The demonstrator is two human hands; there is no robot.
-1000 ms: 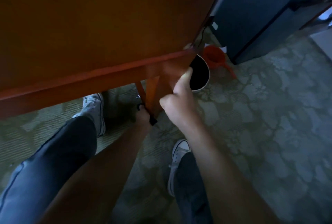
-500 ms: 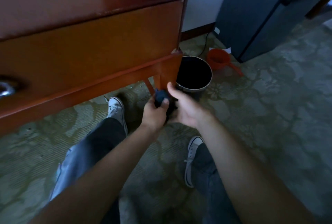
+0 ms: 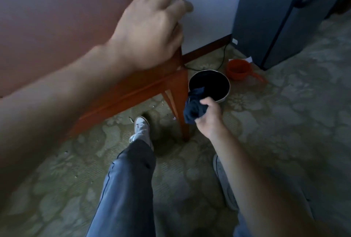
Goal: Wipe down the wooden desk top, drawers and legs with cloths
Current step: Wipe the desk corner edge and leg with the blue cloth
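Note:
The wooden desk top [image 3: 57,18] fills the upper left, and its front right leg [image 3: 183,92] stands on the carpet. My left hand [image 3: 152,25] is raised over the desk's right corner, blurred, with fingers loosely spread and nothing in it. My right hand [image 3: 209,117] grips a bunched dark blue cloth [image 3: 193,109] just to the right of the leg, level with its middle. Whether the cloth touches the wood is unclear.
A dark bucket [image 3: 227,80] stands on the carpet behind the leg, with an orange scoop [image 3: 237,69] beyond it. A dark mini fridge [image 3: 275,18] stands at the back right, a cable [image 3: 222,56] running along the wall. My legs and a white shoe [image 3: 140,126] are below.
The view rose from under the desk. My left hand let go of the cloth and lifted to the desk corner. My right hand took the cloth and holds it beside the leg.

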